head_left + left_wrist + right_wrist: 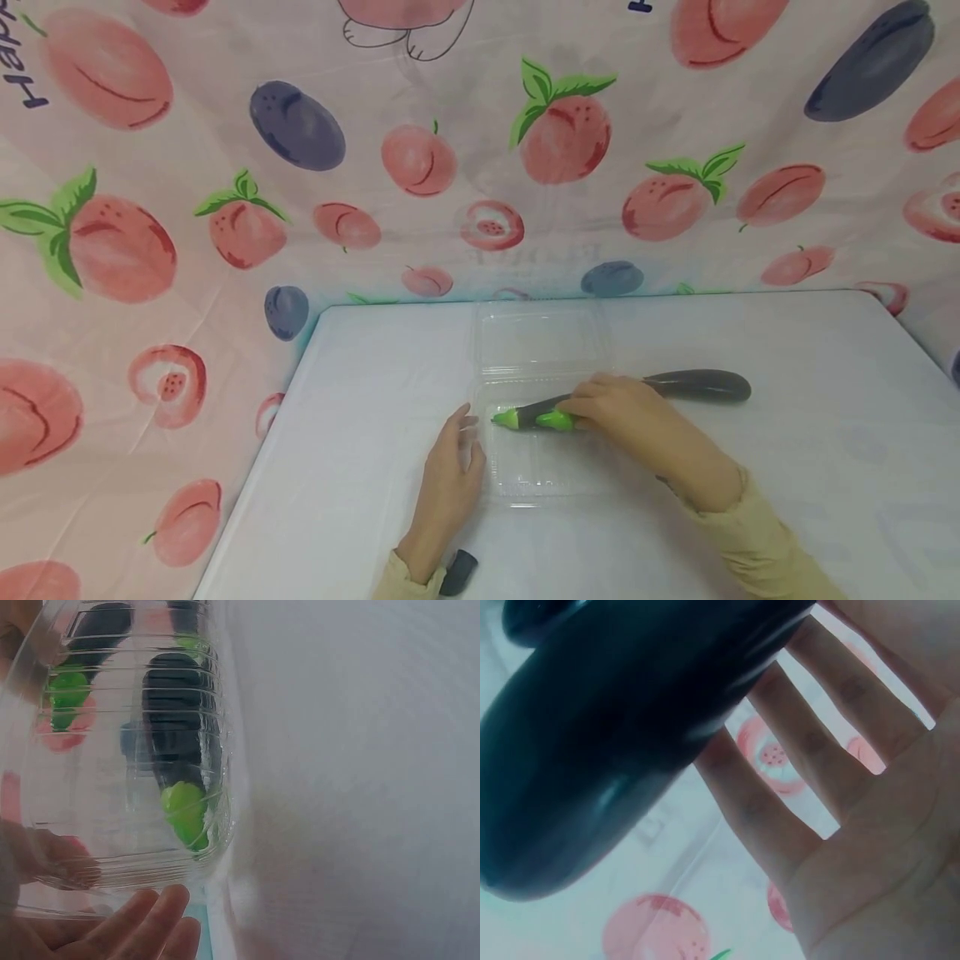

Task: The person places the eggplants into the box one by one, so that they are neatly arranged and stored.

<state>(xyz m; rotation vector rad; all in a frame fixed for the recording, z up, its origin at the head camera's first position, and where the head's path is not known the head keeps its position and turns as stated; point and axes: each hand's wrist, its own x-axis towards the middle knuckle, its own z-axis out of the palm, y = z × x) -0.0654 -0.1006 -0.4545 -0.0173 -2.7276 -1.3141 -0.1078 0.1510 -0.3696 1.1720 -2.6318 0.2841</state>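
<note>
A clear plastic clamshell container (528,467) lies unfolded on the table, its lid (540,333) toward the back. My right hand (630,417) reaches over the container and grips a dark eggplant (630,742), whose green cap (555,419) shows beside the fingers. Another eggplant (540,410) lies in the container, its green tip pointing left; the hand partly covers it. A long dark eggplant end (697,385) sticks out right of that hand. Beside the container's left wall is my left hand (450,475), fingers extended. Through the wall, the left wrist view shows an eggplant (172,712).
The white table (360,400) meets a fruit-printed cloth (450,83) at the back and along the left side. A small black object (459,573) sits at my left wrist.
</note>
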